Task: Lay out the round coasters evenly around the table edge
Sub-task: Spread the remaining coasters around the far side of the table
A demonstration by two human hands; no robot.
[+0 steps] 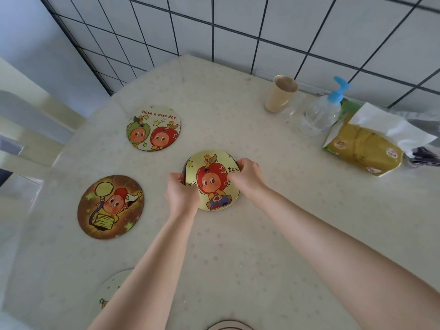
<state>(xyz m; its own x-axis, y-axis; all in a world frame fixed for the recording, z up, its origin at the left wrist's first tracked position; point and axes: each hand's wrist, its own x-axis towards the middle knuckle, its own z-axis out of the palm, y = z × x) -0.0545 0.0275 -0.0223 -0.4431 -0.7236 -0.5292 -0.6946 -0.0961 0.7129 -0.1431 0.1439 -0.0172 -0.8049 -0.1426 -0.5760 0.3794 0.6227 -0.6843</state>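
Note:
A yellow round coaster with a red apple figure point(212, 181) is at the table's middle, held by both hands. My left hand point(181, 194) pinches its left rim and my right hand point(247, 177) grips its right rim. A dark edge shows behind its left side, perhaps another coaster beneath. Flat on the table lie a "Have a nice day" coaster point(153, 128) at the far left and a brown coaster point(111, 207) near the left edge. A pale coaster point(108, 294) lies partly under my left forearm at the near left. A round rim point(229, 325) peeks in at the bottom edge.
The cream table point(262, 234) meets a tiled wall at the back. A beige cup point(281, 93), a clear pump bottle with a blue top point(322, 110) and a yellow tissue pack point(364, 148) stand at the far right. A chair point(21, 129) is at the left.

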